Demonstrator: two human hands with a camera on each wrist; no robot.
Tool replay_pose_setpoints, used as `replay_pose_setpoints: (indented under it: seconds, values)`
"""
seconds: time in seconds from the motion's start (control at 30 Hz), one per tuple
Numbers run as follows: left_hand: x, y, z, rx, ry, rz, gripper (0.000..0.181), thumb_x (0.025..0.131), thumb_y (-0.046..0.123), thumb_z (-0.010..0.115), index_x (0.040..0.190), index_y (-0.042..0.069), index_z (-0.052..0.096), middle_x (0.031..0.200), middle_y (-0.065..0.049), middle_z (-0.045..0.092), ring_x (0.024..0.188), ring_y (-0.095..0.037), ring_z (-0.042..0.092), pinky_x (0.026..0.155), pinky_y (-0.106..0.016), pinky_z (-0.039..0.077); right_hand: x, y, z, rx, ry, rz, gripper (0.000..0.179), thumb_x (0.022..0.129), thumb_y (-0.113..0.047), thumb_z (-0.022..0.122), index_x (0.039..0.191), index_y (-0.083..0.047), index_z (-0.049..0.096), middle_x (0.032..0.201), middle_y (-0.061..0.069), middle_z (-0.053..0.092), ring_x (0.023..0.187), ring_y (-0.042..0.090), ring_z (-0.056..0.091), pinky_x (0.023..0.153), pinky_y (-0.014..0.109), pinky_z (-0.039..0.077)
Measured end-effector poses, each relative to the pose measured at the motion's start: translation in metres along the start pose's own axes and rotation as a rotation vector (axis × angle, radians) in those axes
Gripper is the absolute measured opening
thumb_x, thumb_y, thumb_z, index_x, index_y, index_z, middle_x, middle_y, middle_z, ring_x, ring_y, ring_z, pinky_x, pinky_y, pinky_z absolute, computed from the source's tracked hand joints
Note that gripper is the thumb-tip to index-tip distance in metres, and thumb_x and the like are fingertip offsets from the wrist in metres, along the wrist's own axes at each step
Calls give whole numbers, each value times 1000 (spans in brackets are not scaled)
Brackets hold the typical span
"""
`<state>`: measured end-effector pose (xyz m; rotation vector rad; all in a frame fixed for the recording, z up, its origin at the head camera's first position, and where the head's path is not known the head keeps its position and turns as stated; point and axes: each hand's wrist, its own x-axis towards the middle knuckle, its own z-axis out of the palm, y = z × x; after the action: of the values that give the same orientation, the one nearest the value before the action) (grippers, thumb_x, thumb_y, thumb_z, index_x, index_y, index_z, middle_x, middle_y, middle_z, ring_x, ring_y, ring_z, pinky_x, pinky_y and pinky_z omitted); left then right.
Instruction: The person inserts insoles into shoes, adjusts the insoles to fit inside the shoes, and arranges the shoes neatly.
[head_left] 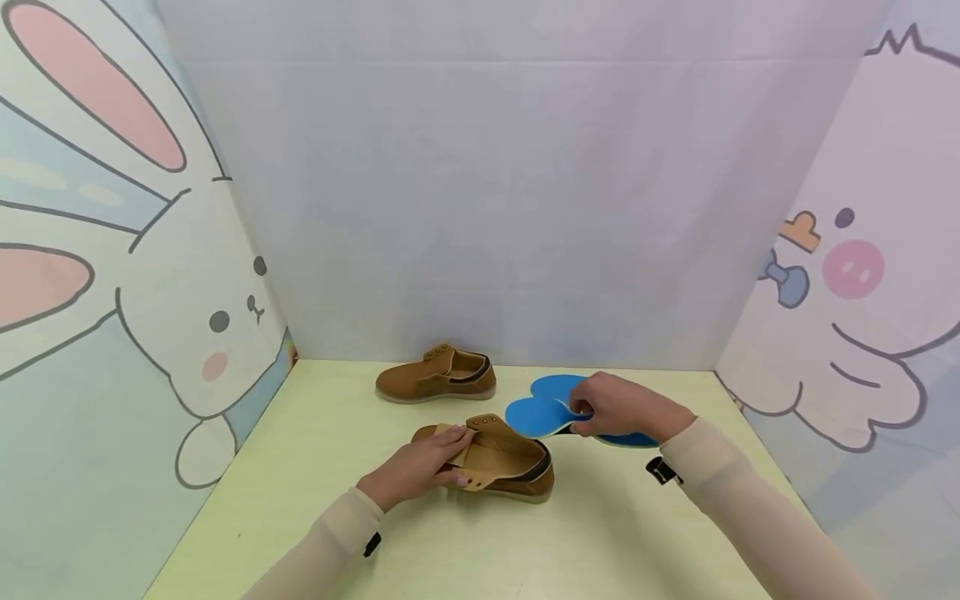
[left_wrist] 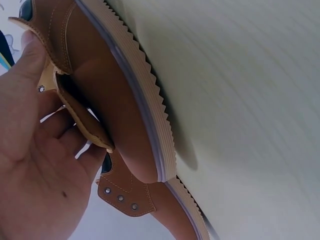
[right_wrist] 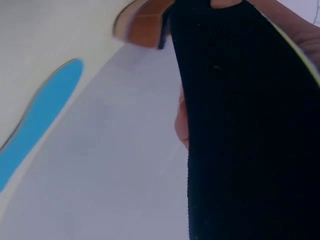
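Observation:
My left hand (head_left: 420,467) grips the opened upper of the nearer brown lace-up shoe (head_left: 536,483), thumb on one eyelet flap and fingers at the tongue (left_wrist: 82,117). That shoe rests on the table, toe to the left, its flaps spread and the tan inside showing. Above and to the right of its heel, my right hand (head_left: 618,406) pinches a blue insole (head_left: 534,417) around its middle. Its dark underside (right_wrist: 245,130) fills much of the right wrist view. A second blue insole (head_left: 555,387) lies on the table behind that hand.
The other brown shoe (head_left: 423,379) stands farther back, toe left, near the back wall (head_left: 495,208). Side walls with a cartoon rabbit (head_left: 187,292) and a cartoon bird (head_left: 885,317) flank the pale yellow table (head_left: 315,442).

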<state>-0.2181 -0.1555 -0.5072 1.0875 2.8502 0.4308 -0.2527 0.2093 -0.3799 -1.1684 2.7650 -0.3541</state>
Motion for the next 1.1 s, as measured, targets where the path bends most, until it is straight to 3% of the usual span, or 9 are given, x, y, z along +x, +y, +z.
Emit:
replay_pose_setpoints:
  seconds: [0.13, 0.27, 0.67, 0.9, 1.1]
  values:
    - [0, -1, 0, 0, 1, 1, 79, 98, 55, 54, 160, 11, 34, 164, -8, 30, 149, -25, 31, 111, -46, 40, 5, -21, -3, -10, -54, -37, 30, 89, -17, 76, 68, -22, 55, 62, -10, 28, 57, 6, 27, 58, 29, 28]
    - [2, -2, 0, -2, 8, 8, 78, 98, 55, 54, 159, 10, 34, 164, -8, 30, 149, -25, 32, 111, -45, 40, 10, -33, -1, -54, -77, -58, 40, 89, -16, 76, 63, -22, 47, 61, -9, 21, 57, 7, 21, 57, 29, 25]
    - [2, -2, 1, -4, -11, -15, 79, 98, 56, 54, 160, 11, 34, 164, -9, 30, 148, -26, 33, 109, -46, 43, 33, -53, 20, -101, -165, 13, 58, 87, -5, 73, 56, -24, 27, 61, -8, 11, 57, 11, 12, 54, 31, 18]
    - [1, -1, 0, -24, -10, -20, 79, 98, 53, 57, 159, 10, 34, 164, -11, 30, 148, -27, 33, 109, -47, 42, 46, -61, 34, -189, -179, 27, 62, 90, -9, 74, 55, -23, 25, 59, -7, 9, 55, 11, 10, 53, 30, 18]
    - [1, -1, 1, -18, -17, -17, 79, 98, 54, 56, 159, 10, 34, 164, -9, 30, 148, -26, 33, 109, -46, 42, 55, -67, 45, -255, -164, 58, 57, 91, -14, 77, 55, -22, 34, 54, -6, 19, 51, 10, 19, 51, 28, 22]
